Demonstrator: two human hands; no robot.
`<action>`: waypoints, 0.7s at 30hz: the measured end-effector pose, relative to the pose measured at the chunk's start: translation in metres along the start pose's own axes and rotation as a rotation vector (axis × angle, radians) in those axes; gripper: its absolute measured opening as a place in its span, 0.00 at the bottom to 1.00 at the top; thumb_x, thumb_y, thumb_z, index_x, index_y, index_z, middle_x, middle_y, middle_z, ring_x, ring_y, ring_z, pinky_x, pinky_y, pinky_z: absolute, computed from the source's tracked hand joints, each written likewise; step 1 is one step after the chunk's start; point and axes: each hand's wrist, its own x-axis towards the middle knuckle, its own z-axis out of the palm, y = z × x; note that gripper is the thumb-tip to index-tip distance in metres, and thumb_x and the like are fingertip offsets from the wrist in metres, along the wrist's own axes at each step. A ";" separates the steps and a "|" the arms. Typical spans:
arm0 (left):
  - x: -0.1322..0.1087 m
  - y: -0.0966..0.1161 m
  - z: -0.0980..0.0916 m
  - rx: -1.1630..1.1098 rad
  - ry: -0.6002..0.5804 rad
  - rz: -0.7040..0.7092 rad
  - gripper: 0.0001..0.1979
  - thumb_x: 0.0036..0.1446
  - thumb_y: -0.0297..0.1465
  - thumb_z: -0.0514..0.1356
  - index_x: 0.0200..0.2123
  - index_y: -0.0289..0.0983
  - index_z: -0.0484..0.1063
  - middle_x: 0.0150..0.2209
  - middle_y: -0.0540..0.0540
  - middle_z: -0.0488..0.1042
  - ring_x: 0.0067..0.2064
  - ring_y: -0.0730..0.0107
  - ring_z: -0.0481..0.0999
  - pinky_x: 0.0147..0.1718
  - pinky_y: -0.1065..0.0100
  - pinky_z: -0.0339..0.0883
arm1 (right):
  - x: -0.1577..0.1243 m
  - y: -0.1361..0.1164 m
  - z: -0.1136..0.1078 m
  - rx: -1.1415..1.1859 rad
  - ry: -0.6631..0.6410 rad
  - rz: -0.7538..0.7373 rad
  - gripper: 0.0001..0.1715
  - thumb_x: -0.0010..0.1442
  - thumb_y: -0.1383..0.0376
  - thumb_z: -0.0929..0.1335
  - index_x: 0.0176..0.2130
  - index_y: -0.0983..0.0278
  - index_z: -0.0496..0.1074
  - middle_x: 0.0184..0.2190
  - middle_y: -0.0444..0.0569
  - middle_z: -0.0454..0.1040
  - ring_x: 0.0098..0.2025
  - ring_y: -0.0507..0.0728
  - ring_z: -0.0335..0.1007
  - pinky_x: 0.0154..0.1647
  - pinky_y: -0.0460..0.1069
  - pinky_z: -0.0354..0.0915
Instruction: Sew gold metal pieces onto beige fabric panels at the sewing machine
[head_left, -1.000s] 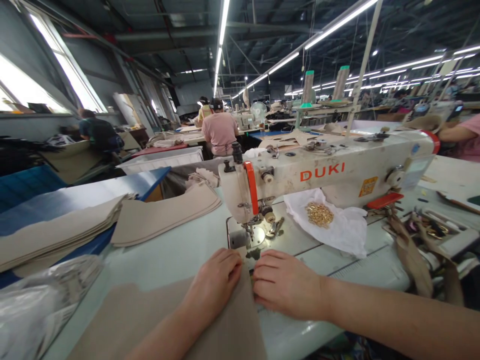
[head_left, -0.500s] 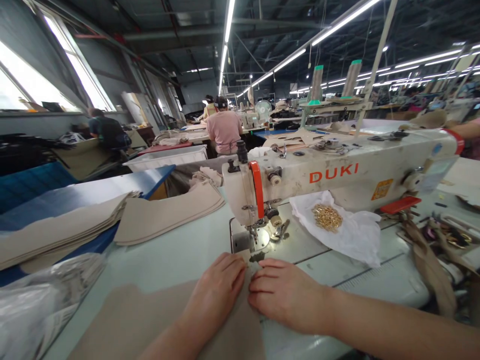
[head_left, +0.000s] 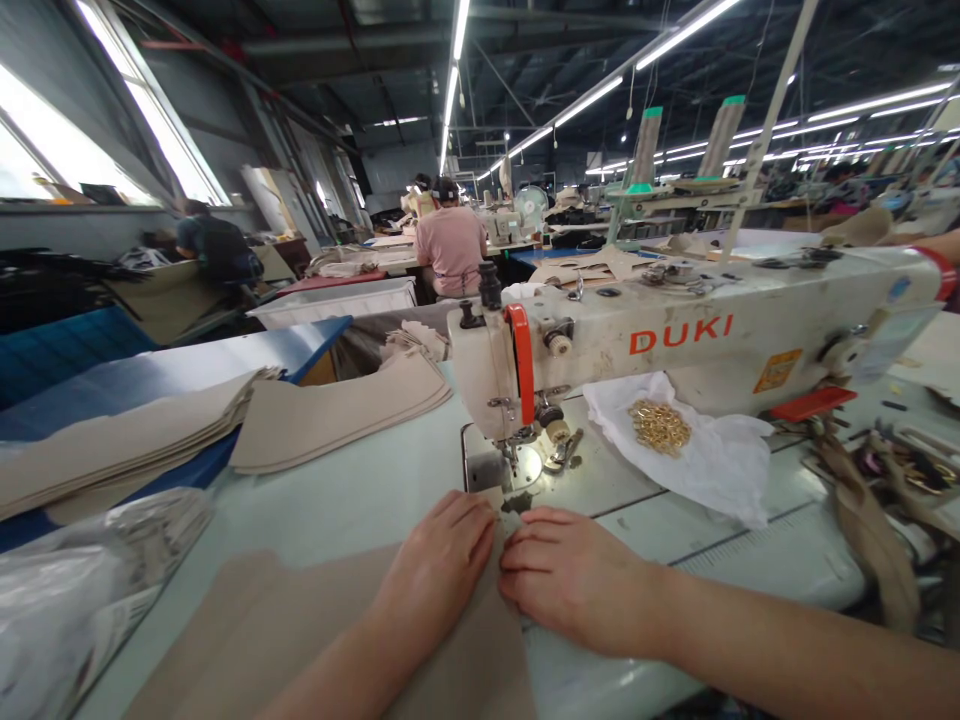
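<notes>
A beige cut piece of fabric point(head_left: 315, 620) lies on the pale table in front of a white DUKI sewing machine point(head_left: 675, 335). My left hand point(head_left: 439, 575) rests on the piece with its fingers laid flat and pointing toward the needle. My right hand point(head_left: 574, 580) lies beside it, fingers pressed on the piece's right edge and bent toward the left hand. Both sets of fingertips sit just short of the presser foot point(head_left: 517, 465), which is lit by the machine lamp.
Stacks of beige cut pieces point(head_left: 330, 415) lie at the left on the table and on a blue board point(head_left: 150, 375). A white cloth with gold rings point(head_left: 660, 425) sits under the machine arm. Crumpled plastic point(head_left: 67, 600) lies near left. Other workers sit behind.
My two hands have drawn closer together on the fabric, fingertips nearly touching. The view has shifted a little to the left; the fabric stays in front of the presser foot.
</notes>
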 end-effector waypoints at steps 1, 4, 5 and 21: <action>0.000 0.000 0.000 0.001 -0.007 -0.002 0.12 0.65 0.26 0.47 0.31 0.36 0.68 0.31 0.46 0.73 0.35 0.65 0.71 0.36 0.65 0.69 | 0.000 0.000 0.000 0.000 0.004 0.001 0.09 0.65 0.67 0.62 0.35 0.62 0.71 0.39 0.43 0.76 0.46 0.53 0.65 0.59 0.51 0.51; -0.001 0.000 0.000 -0.001 -0.018 -0.017 0.11 0.64 0.26 0.48 0.32 0.36 0.68 0.32 0.46 0.73 0.35 0.66 0.71 0.37 0.65 0.69 | 0.000 0.000 0.000 0.000 0.007 0.000 0.09 0.65 0.67 0.62 0.36 0.62 0.71 0.39 0.43 0.76 0.46 0.53 0.65 0.59 0.51 0.51; -0.002 0.000 0.000 -0.003 -0.021 -0.020 0.11 0.64 0.26 0.48 0.32 0.36 0.68 0.32 0.47 0.73 0.36 0.66 0.72 0.37 0.65 0.69 | 0.000 0.000 0.000 -0.002 0.006 0.000 0.09 0.65 0.67 0.62 0.36 0.62 0.71 0.39 0.43 0.76 0.46 0.53 0.65 0.58 0.51 0.51; -0.001 0.002 -0.002 0.011 0.014 0.015 0.13 0.65 0.26 0.47 0.32 0.37 0.69 0.31 0.47 0.73 0.35 0.67 0.72 0.36 0.66 0.69 | 0.001 -0.001 -0.002 0.018 -0.005 0.015 0.09 0.64 0.66 0.63 0.36 0.62 0.72 0.38 0.44 0.76 0.45 0.52 0.66 0.58 0.51 0.52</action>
